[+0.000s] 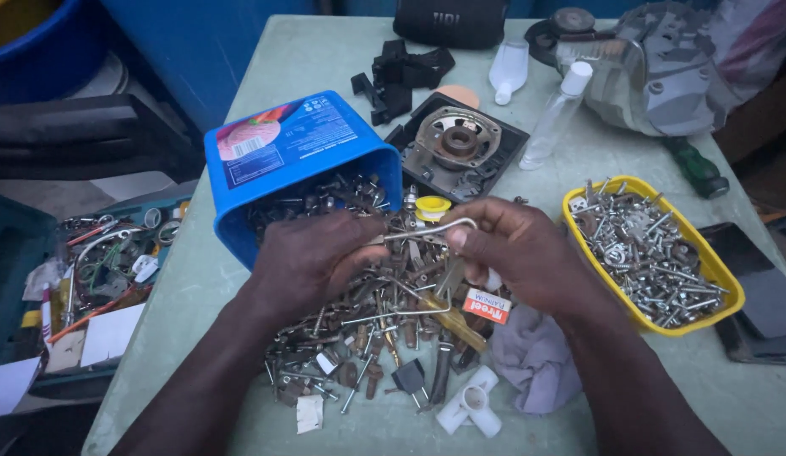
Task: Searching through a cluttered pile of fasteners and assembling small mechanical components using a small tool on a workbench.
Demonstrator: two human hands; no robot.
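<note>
My left hand (313, 257) and my right hand (520, 249) meet over a heap of rusty bolts, screws and metal scraps (372, 338) on the table. Together they pinch a thin bent metal rod (431, 230), its hooked end near my right thumb. A blue plastic tub (292, 160) lies tipped on its side behind my left hand, with hardware spilling from its mouth. A yellow tray (715, 268) full of shiny screws sits to the right of my right hand.
A pale green table (596, 169) carries a round metal part on a black plate (458, 143), clear plastic bottles (555, 114), a white pipe fitting (469, 409), a grey cloth (536, 355) and a green-handled screwdriver (697, 169). An open toolbox (89, 279) sits low at left.
</note>
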